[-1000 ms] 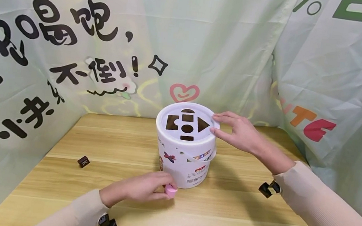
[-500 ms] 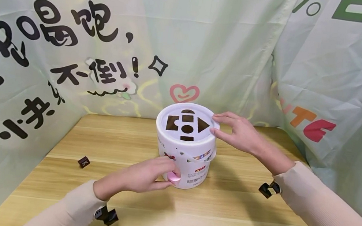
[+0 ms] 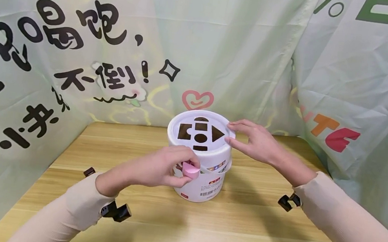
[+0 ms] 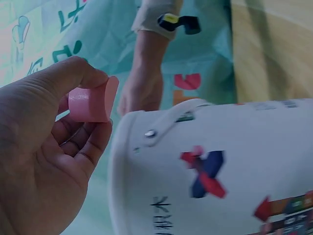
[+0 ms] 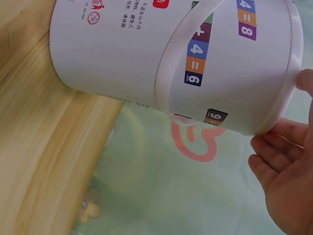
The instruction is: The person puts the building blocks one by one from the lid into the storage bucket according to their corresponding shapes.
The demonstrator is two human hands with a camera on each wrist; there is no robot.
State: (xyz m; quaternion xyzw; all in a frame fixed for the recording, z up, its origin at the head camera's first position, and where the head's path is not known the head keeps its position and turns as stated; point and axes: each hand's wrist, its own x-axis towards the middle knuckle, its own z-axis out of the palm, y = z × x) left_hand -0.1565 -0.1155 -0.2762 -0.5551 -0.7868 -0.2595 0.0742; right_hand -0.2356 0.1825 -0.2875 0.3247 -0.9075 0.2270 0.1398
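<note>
My left hand [image 3: 160,167] pinches a small pink block [image 3: 190,171] between thumb and fingers, in front of the white bucket's [image 3: 204,187] upper side. The left wrist view shows that the pink block [image 4: 89,104] has a curved side and a flat end face; it is level with the bucket's rim and apart from it. The bucket stands upright, its lid [image 3: 214,148] cut with several shaped holes: round, triangular, rectangular and notched. On the lid's right edge rests my right hand [image 3: 257,143], thumb and fingers spread. Fingertips [image 5: 266,142] touch the rim in the right wrist view.
A small dark cube [image 3: 89,171] lies on the wooden table [image 3: 239,228] at the left, partly hidden by my left forearm. The bucket's white handle [image 3: 223,170] hangs down its side. Printed cloth [image 3: 229,53] encloses the table at the back and sides.
My left hand has lifted the pink block from near the table at the bucket's foot to just below the lid. My right hand has stayed on the rim.
</note>
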